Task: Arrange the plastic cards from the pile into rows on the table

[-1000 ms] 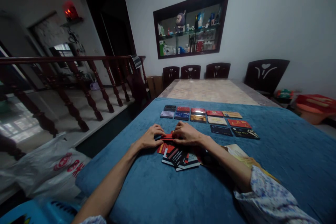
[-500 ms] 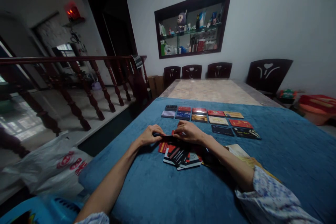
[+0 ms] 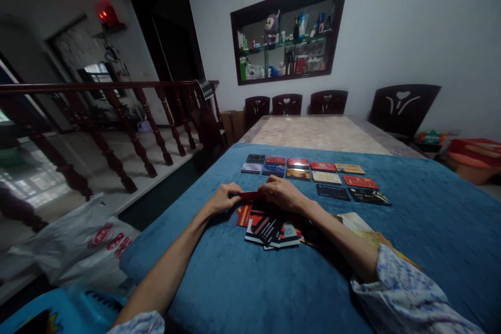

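Observation:
Between my two hands is a red card (image 3: 249, 195), seen nearly edge-on. My left hand (image 3: 225, 198) pinches its left end, and my right hand (image 3: 282, 194) has its fingers closed on the right end. Just below them lies a loose, overlapping pile of cards (image 3: 268, 230), black, red and white, on the blue cloth (image 3: 219, 271). Beyond my hands, several cards lie in neat rows, among them a blue card (image 3: 273, 170), a gold card (image 3: 298, 174), a cream card (image 3: 326, 177) and a black card (image 3: 368, 196).
Yellowish papers (image 3: 368, 235) lie partly under my right forearm. The bare far part of the table (image 3: 324, 133) has dark chairs (image 3: 403, 109) around it. White plastic bags (image 3: 82, 240) and a blue plastic object (image 3: 66, 310) are at the lower left, beside the railing (image 3: 113, 135).
The item between my hands showed a dark face before and now shows red. My hands have shifted slightly, and the view has moved a little.

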Available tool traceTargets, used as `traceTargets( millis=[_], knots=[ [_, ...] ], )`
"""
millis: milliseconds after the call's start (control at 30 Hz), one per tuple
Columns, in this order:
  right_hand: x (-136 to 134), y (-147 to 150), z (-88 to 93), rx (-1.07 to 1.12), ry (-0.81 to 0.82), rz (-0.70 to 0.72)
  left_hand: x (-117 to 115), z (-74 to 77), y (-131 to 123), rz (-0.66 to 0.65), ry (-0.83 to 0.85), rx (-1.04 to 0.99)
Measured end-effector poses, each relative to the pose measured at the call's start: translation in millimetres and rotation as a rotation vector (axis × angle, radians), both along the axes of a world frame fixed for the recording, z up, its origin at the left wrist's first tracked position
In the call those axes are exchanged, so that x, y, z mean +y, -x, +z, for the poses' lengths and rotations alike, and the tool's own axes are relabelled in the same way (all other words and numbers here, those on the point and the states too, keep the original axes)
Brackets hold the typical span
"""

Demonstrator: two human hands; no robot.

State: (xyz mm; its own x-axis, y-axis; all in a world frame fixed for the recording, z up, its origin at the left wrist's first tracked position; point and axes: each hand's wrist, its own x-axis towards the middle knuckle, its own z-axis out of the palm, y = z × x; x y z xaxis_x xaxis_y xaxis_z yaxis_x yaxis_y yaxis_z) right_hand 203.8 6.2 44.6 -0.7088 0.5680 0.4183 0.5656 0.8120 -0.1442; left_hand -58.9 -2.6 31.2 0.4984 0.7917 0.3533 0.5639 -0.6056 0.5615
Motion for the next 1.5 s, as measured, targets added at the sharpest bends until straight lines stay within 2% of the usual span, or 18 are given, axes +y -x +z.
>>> traceTargets(
  millis=[467,700,1000,1233,1500],
  knots=[
    [0,4,-5.7,-0.030,0.008,-0.066,-6,2.0,-10,0.073,0.050,-0.100],
    [-2,8,-8.0,-0.112,0.015,-0.130,-4,-3.1,-10,0.050,-0.045,-0.061],
    [-1,14,-12.6,-0.136,0.022,-0.206,-6,-2.3,-17,0.058,-0.054,0.011],
    [-6,14,-7.7,-0.083,0.039,-0.236,0,-9.8,-20,0.157,-0.146,-0.018],
    [-4,15,-8.3,-0.096,0.016,-0.286,5,-18.7,-18,0.143,-0.136,-0.013]
  ],
)
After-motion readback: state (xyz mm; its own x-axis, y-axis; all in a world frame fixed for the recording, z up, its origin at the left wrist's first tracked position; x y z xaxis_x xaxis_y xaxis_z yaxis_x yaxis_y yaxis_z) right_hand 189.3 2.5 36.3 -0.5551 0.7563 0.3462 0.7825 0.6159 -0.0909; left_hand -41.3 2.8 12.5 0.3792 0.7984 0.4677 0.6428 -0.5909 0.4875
